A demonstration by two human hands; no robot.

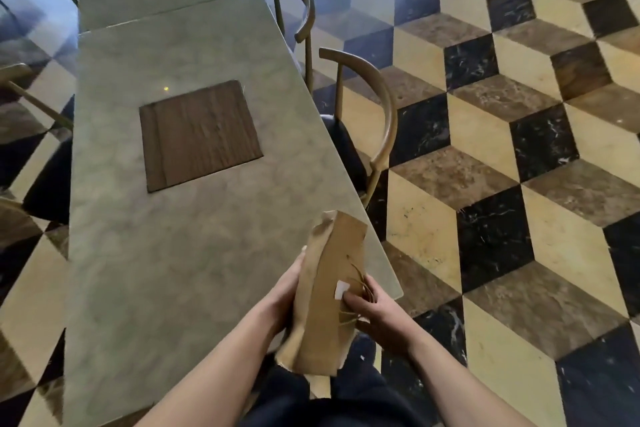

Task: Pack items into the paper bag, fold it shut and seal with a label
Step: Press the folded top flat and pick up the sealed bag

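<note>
On the left we see the desk (145, 253) bare apart from a dark wooden square (199, 135) set in its top; no loose items wait there, so we judge the packing done. Moving right, our left hand (282, 298) wraps the side of the paper bag (325, 305), fingers curled behind it, holding it in the air over the desk's near corner. The bag looks flattened and closed, its top crumpled and folded. On its face sits a small white label (341, 289), and our right hand (375, 314) presses its thumb on the label's lower edge, the other fingers closed among the twine handles. We judge only the final pressing down remains.
</note>
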